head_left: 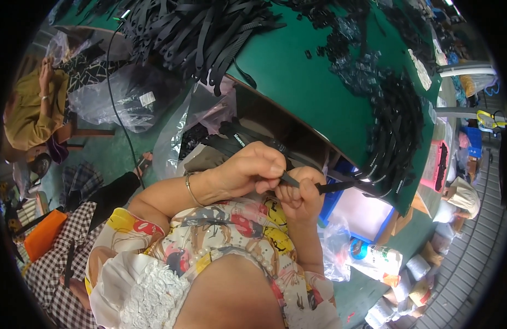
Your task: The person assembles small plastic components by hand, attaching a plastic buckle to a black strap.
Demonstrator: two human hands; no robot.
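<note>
Printed blouse [226,225] sat nearest, both hands [251,171] were curled tightly, pinching a flat, narrow black strap [289,180], green bench [303,82] ahead of them bore heaped straps [198,33], greenish floor [146,142] lay leftward.

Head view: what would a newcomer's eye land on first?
Probably the heap of black straps at the upper left, on the green table. Next, mid-picture, the left hand and right hand pinching a thin black strap, in front of the bright patterned top.
</note>
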